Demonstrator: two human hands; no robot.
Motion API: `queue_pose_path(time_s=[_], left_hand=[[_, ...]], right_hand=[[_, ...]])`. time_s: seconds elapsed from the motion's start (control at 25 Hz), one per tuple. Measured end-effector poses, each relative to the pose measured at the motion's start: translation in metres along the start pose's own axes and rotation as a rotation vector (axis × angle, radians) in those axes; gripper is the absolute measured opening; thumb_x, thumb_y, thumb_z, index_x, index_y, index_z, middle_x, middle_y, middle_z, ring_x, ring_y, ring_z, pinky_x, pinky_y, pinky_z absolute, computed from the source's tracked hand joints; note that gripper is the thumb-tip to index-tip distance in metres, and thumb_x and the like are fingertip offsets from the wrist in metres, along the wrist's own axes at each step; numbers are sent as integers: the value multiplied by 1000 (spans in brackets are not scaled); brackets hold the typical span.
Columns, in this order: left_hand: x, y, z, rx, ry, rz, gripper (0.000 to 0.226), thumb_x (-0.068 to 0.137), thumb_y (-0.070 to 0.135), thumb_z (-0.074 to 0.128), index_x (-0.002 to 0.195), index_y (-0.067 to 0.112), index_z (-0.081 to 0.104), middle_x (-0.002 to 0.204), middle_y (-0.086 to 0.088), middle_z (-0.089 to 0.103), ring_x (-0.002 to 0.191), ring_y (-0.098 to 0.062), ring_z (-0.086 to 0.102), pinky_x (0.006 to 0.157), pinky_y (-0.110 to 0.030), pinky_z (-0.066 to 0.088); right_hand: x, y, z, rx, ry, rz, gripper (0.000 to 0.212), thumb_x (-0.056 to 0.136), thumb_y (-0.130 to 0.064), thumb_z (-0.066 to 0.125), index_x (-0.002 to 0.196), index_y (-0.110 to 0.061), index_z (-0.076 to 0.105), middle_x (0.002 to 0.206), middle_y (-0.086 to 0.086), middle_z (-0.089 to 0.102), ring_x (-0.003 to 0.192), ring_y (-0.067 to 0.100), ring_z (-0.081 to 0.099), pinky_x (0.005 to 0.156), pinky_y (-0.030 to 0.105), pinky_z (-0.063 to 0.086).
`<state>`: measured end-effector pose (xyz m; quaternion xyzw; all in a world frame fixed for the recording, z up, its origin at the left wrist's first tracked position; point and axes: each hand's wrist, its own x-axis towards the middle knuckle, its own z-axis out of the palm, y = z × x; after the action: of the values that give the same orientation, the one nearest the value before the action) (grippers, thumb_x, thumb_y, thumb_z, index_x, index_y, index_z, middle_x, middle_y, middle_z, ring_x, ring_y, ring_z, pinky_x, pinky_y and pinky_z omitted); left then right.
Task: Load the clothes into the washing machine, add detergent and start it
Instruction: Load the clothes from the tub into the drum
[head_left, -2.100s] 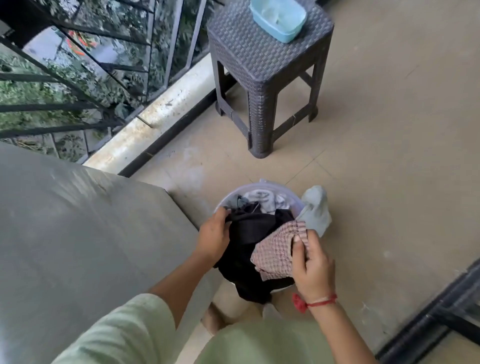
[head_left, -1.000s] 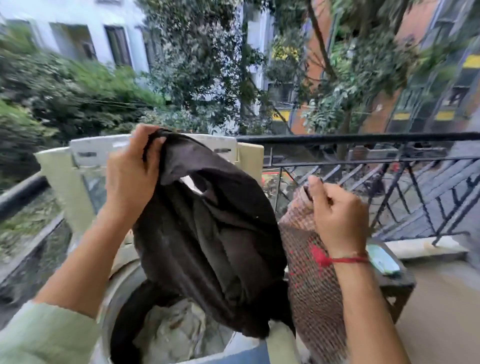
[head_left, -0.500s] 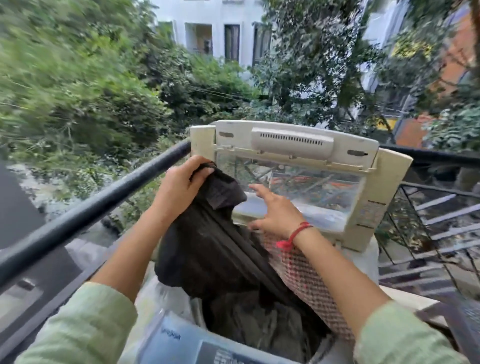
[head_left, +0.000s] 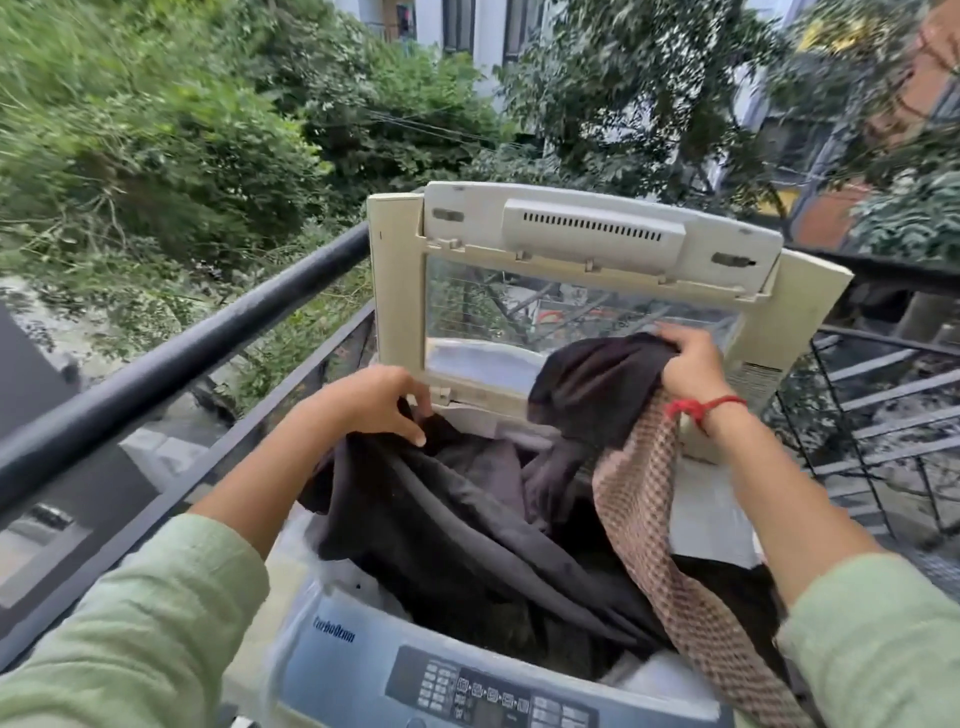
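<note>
Left hand (head_left: 371, 402): fingers curled onto the near-left edge of the dark garment (head_left: 467, 535), low at the tub's rear left. Right hand (head_left: 693, 364): raised before the lid (head_left: 592, 228), clamped on a bunched fold of the same garment together with the checked cloth (head_left: 644, 499). The hands are well apart. The dark garment spans left to right between them and sags into the open washing machine (head_left: 311, 670). The checked cloth hangs lengthwise from the right hand towards the front right rim. Lid upright, window clear. The front bears blurred blue lettering (head_left: 334, 630), seemingly "TurboDrum". Legends on the control panel (head_left: 493, 696) are unreadable. Railing (head_left: 182, 353) on the left.
</note>
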<state>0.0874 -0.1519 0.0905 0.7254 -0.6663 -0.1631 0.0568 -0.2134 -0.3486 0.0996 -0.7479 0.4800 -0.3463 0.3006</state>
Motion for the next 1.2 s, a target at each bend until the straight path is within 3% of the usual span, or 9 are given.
queue_pose_path(time_s=[0.08,0.2,0.4,0.52,0.64,0.76,0.96,1.12,1.2], left_hand=[[8,-6,19,32,-81,0,20,72,34,79,88,27,70,83,16,63,87,-10,62,73,-20,43],[22,0,31,-38,76,62,7,79,30,73,84,25,72,80,15,65,82,-10,62,76,-25,49],[50,23,27,73,429,120,7,86,26,63,84,24,69,82,4,69,76,-20,62,64,-30,49],[63,30,52,244,-142,56,19,83,29,67,98,20,71,93,-1,69,91,-24,64,72,-31,50],[67,58,95,417,-734,-87,52,80,40,71,125,17,59,103,-2,66,106,-24,63,81,-31,51],[84,106,133,253,-492,93,57,85,39,65,135,20,47,136,-1,51,123,-23,49,99,-35,43],[89,236,193,-230,-106,593,60,88,52,54,140,27,38,143,-6,38,130,-25,39,106,-39,37],[90,305,237,104,-215,583,48,91,42,49,135,24,45,150,-11,27,140,-39,16,112,-55,25],[87,310,251,32,-97,639,36,94,36,47,124,18,53,134,-12,43,132,-39,31,112,-49,24]], right_hand=[[3,15,-43,-142,81,43,33,81,10,55,113,3,64,115,23,64,113,33,57,95,30,40],[-12,16,-65,-230,23,44,30,82,9,54,109,1,66,113,22,65,110,29,58,94,30,40],[-45,-10,-51,-410,-675,-16,27,87,-1,59,110,-12,66,108,4,68,105,23,61,94,35,47],[-64,-5,-63,-704,-923,169,58,83,-7,64,136,-22,46,115,-2,59,107,16,55,96,29,43],[-81,5,-115,-696,-677,215,62,78,-17,73,134,-25,48,113,2,64,105,19,60,93,30,47],[-97,13,-182,-673,-145,175,38,79,-11,68,115,-25,66,94,1,71,91,22,65,84,35,52],[-161,56,-225,-909,506,183,20,82,-18,64,100,-23,71,91,19,71,83,39,64,72,42,53],[-198,97,-229,-729,451,196,15,82,-22,68,95,-25,72,89,8,74,77,30,66,68,30,48],[-209,110,-218,-599,392,167,14,80,-20,70,94,-23,73,89,5,74,80,25,68,73,32,53]])
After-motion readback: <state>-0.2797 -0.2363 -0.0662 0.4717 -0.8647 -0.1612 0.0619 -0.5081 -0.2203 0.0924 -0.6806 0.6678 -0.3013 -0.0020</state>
